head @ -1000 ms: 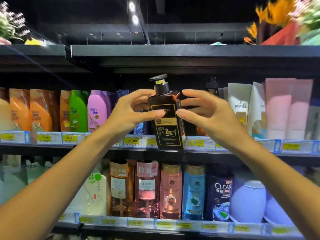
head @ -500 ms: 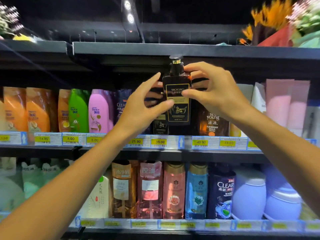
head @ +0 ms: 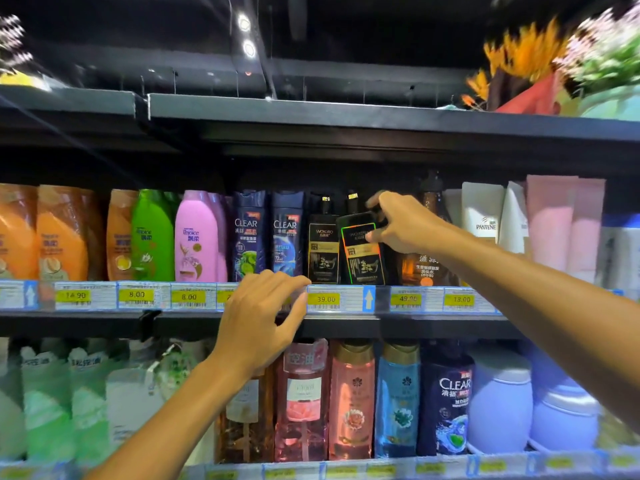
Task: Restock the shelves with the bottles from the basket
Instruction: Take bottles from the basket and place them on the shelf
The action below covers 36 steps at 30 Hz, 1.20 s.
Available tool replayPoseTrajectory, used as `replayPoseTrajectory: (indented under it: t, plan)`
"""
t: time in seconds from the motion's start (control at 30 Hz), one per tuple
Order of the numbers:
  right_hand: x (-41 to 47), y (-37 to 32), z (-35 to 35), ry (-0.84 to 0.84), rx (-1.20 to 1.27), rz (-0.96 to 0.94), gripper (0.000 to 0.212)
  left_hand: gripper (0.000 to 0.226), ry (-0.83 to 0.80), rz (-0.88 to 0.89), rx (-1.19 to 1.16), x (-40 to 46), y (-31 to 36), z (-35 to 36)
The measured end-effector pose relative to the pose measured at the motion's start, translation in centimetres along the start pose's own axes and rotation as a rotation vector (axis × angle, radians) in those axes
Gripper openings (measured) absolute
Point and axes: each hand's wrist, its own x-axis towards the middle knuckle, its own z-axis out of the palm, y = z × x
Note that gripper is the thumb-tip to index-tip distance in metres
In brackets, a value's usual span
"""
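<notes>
On the middle shelf point(head: 346, 322), between a matching black bottle point(head: 322, 252) at its left and an amber-brown bottle point(head: 424, 265) at its right, stands the black pump bottle point(head: 362, 252), base down on the shelf board and tilted a little, top leaning left. Pinched at its upper right shoulder by the right hand point(head: 401, 225), thumb against the front label and fingers curled round the top edge near the pump neck. Lower and to the left, well clear of the bottle, hangs the left hand point(head: 263, 317), fingers loosely spread and holding nothing, lying across the price strip point(head: 341, 299) in front of the shelf edge; possibly touching that strip, though contact cannot be told from this angle. Further left along the same shelf: two dark blue Clear bottles point(head: 268, 237), a pink Rejoice bottle point(head: 195, 237), a green bottle point(head: 152, 235) and orange bottles point(head: 62, 233). Off to the right: white Pantene tubes point(head: 485, 213) and pale pink tubes point(head: 564, 223). Yellow price tags reading 8.00, 39.00, 49.00 and 18.00 along the strip. On the shelf beneath: pink bottles point(head: 351, 400), a light blue bottle point(head: 396, 403), another dark Clear bottle point(head: 446, 400) and pale lavender jars point(head: 500, 407). Up at the top right, blurred orange and white flowers point(head: 554, 53).
</notes>
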Motion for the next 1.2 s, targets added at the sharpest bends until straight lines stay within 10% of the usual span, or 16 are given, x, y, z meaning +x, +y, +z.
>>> replayPoseTrajectory:
  t: [0.57,1.2]
  plan:
    - [0.6,0.1,1.7,0.075,-0.832,-0.067,0.060,0.022,0.003,0.015,-0.022,-0.3,-0.2,0.1]
    - [2.0,0.2,2.1,-0.005,-0.704,-0.077,0.059,0.022,0.036,0.007,0.017,-0.4,0.2,0.4]
